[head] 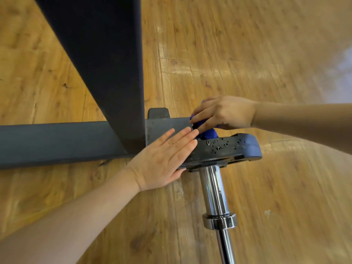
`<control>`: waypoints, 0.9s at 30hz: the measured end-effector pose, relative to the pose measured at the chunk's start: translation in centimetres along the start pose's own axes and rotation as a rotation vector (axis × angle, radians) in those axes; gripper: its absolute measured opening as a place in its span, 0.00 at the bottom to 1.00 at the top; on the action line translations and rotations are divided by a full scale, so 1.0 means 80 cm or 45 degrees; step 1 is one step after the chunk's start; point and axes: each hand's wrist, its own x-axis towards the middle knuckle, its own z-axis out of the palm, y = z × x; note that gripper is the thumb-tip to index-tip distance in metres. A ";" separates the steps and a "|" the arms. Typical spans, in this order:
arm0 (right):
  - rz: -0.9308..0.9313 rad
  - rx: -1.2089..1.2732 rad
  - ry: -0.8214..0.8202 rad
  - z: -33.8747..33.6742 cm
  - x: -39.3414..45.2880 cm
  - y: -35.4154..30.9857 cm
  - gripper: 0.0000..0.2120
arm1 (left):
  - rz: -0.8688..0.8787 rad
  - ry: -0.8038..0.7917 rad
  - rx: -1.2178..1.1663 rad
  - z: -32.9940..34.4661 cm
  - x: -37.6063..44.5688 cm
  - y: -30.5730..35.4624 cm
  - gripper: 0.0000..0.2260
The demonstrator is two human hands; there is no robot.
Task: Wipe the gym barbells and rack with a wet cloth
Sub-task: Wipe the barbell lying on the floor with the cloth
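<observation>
From the head camera, looking down: the left hand (163,159) lies flat with its fingers (181,138) straight and close together, the palm pressed against the near edge of a black weight plate (224,149) and the fingertips reaching onto the dark rack base beam (57,141). Just beyond those fingertips, the right hand (222,113) curls its fingers (200,119) down around a bunched blue cloth (206,133), pinching it against the spot where the beam meets the top of the plate. Only small folds of the cloth show beneath the hand.

The weight plate sits at the beam's right end, its upper face scuffed with pale marks. A chrome barbell sleeve (214,191) runs from under the plate towards the camera, ending in a thick collar (219,221) and then the thinner bar (225,246). The rack's dark upright post (106,63) rises from the beam, left of both hands, with a small black foot tab (159,113) behind the beam, just beside the right fingers. Everything stands on a wood-pattern floor (247,54).
</observation>
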 end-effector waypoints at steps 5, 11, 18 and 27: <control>-0.009 0.099 0.006 0.025 -0.004 -0.009 0.21 | 0.000 0.028 -0.026 0.004 -0.002 0.000 0.31; -0.152 0.055 -0.057 0.012 -0.023 -0.009 0.30 | -0.007 0.016 -0.044 0.005 -0.004 0.001 0.32; -0.250 0.080 0.062 0.003 0.021 -0.016 0.27 | -0.006 0.030 -0.081 0.006 -0.002 0.000 0.32; -0.372 0.098 -0.070 0.001 -0.014 -0.009 0.29 | -0.002 -0.001 -0.096 0.005 -0.002 -0.001 0.32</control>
